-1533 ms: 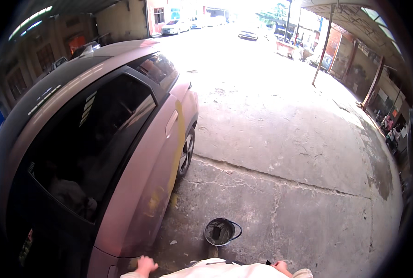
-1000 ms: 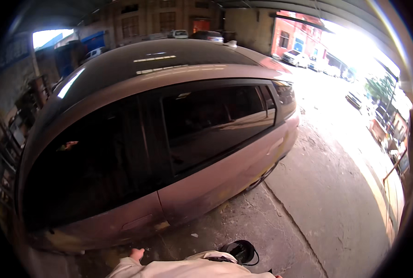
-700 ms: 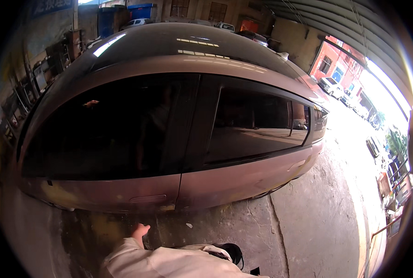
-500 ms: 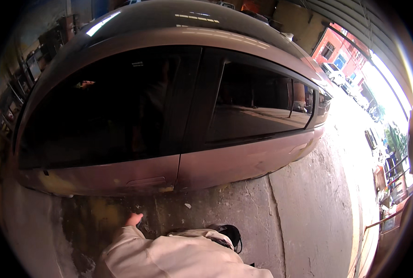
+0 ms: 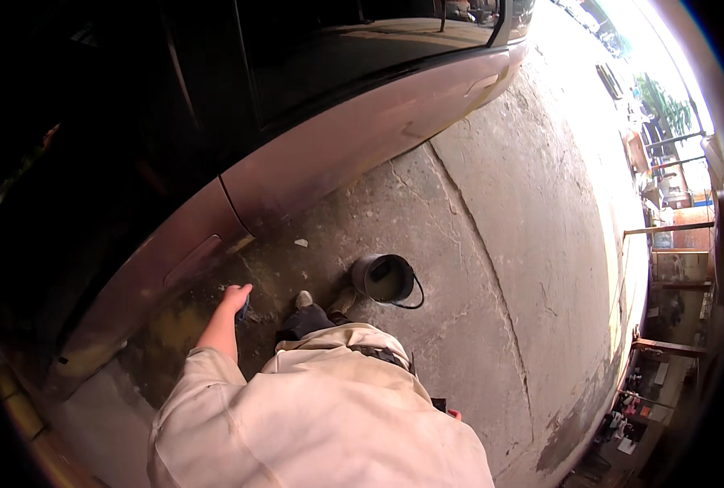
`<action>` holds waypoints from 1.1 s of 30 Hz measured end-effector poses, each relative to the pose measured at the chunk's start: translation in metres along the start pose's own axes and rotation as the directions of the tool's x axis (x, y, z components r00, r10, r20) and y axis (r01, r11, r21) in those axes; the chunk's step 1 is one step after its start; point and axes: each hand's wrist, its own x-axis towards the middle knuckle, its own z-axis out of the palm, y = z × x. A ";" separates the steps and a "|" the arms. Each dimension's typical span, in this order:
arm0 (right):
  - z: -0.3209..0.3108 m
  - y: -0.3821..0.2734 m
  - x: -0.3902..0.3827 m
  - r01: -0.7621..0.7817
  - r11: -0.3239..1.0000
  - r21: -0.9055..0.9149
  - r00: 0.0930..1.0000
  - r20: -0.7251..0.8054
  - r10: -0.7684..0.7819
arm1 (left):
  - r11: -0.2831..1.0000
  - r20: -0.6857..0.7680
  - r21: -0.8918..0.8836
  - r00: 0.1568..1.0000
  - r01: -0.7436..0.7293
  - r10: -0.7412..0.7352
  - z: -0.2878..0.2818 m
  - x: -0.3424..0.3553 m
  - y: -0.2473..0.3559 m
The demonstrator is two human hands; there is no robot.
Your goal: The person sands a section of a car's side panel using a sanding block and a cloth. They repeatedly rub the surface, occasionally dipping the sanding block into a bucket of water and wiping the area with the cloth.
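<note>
My left hand [image 5: 237, 295] is held out low beside the car [image 5: 337, 175], apart from its door. Its fingers are closed, with a bit of something dark blue showing beneath them, too small to name. Only a sliver of my right hand [image 5: 454, 415] shows past the side of my beige shirt [image 5: 329, 415]. Against it is a small black block-shaped object [image 5: 438, 403], mostly hidden by the shirt. A dark bucket [image 5: 378, 279] with murky liquid and its handle hanging to one side stands on the floor by my feet. The car has dark windows and dull, patchy pinkish paint.
The concrete floor [image 5: 532, 203] is cracked, with a long joint, and darker stains beside the car. A small white scrap [image 5: 301, 242] lies near the door. Metal frames and shelves with clutter [image 5: 638, 407] line the right side, and bright daylight enters at the upper right.
My view has tipped down and turned, so the car sits higher and to the left. The bucket, my shoe and my left forearm now show more fully.
</note>
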 end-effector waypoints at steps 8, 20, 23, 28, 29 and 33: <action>0.052 0.180 0.000 0.049 0.999 -0.002 0.996 0.071 -0.049 | 0.945 0.146 0.276 0.979 -0.177 0.140 0.011 0.014 0.076; 0.050 0.023 -0.069 -0.168 0.979 0.117 0.956 0.260 0.134 | 0.953 0.018 -0.137 0.963 0.270 -0.270 -0.032 -0.044 0.038; 0.035 0.030 -0.021 -0.085 0.986 0.143 0.995 0.072 0.076 | 0.926 0.020 -0.275 0.964 0.260 -0.265 0.000 -0.030 0.045; 0.053 0.042 0.041 -0.074 0.959 0.272 0.995 0.081 0.053 | 0.771 0.212 -0.556 0.950 0.312 -0.231 0.024 -0.057 0.068; 0.054 0.048 0.051 -0.080 0.957 0.280 0.994 0.098 0.054 | 0.720 0.263 -0.610 0.942 0.332 -0.211 0.037 -0.077 0.081; 0.081 0.066 0.111 -0.075 0.946 0.315 0.976 0.215 0.006 | 0.654 0.253 -0.689 0.950 0.311 -0.185 0.068 -0.130 0.144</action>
